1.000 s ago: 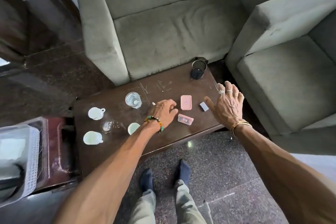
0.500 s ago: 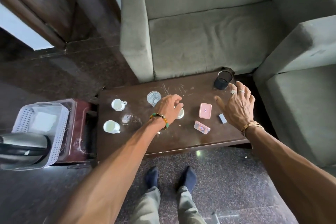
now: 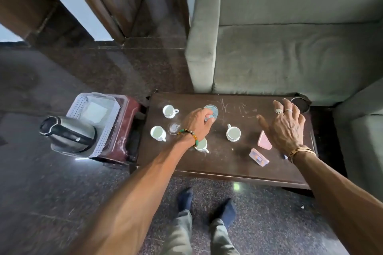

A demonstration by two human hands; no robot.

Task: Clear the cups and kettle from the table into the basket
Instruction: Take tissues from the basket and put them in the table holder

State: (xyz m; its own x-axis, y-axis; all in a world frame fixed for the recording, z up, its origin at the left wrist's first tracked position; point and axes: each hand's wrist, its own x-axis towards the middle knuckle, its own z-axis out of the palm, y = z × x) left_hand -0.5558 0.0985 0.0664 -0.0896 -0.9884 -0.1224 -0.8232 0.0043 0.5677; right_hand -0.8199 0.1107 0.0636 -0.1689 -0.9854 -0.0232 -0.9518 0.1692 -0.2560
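Observation:
Several white cups stand on the dark wooden table (image 3: pixel 228 163): one at the far left (image 3: pixel 170 111), one nearer (image 3: pixel 158 133), one partly under my left wrist (image 3: pixel 202 145), one in the middle (image 3: pixel 233 133). My left hand (image 3: pixel 199 123) curls its fingers round a clear glass (image 3: pixel 213 109). My right hand (image 3: pixel 287 128) hovers with fingers spread over the table's right side, holding nothing. The steel kettle (image 3: pixel 66 133) lies on its side in the white perforated basket (image 3: pixel 103 136) left of the table.
The basket sits on a maroon stool (image 3: pixel 124 141). A black cup (image 3: pixel 300 104) stands at the far right corner. A pink case (image 3: pixel 264 142) and a small clear box (image 3: pixel 259 157) lie near my right hand. A grey sofa (image 3: pixel 290 58) borders the table.
My left hand moved left from a white cup in the middle to the clear glass and curled on it. My right hand stayed spread. The view swung left, showing basket and kettle.

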